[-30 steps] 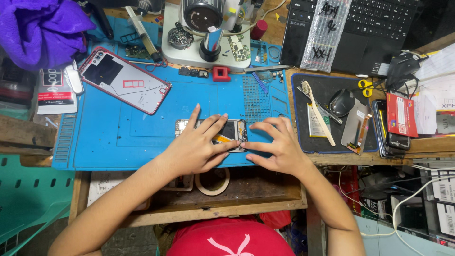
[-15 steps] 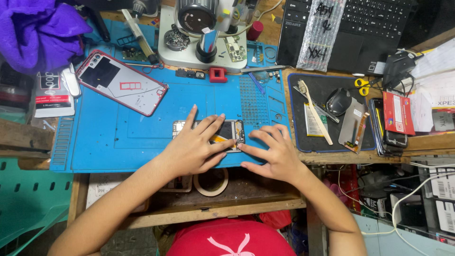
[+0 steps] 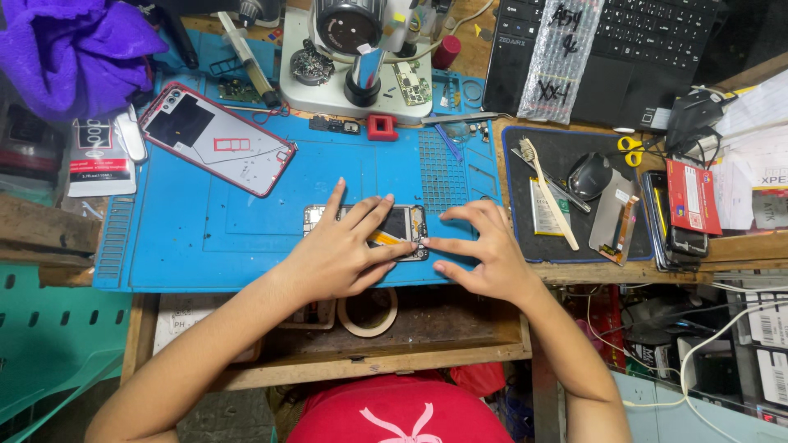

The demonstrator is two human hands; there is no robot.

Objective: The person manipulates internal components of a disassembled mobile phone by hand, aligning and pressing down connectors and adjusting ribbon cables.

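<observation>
Two hands pin an opened phone (image 3: 400, 228) flat on the blue mat (image 3: 189, 246), steadying it. Left hand (image 3: 341, 254) spreads its fingers over it; right hand (image 3: 484, 254), at its 3 o'clock, presses fingertips against its edge.

A clear bubble-wrap bag (image 3: 561, 57) with marker scrawl lies at one o'clock. A red-and-white blister pack (image 3: 99, 156) sits at ten o'clock. A red card packet (image 3: 692, 195) lies at three o'clock.
</observation>
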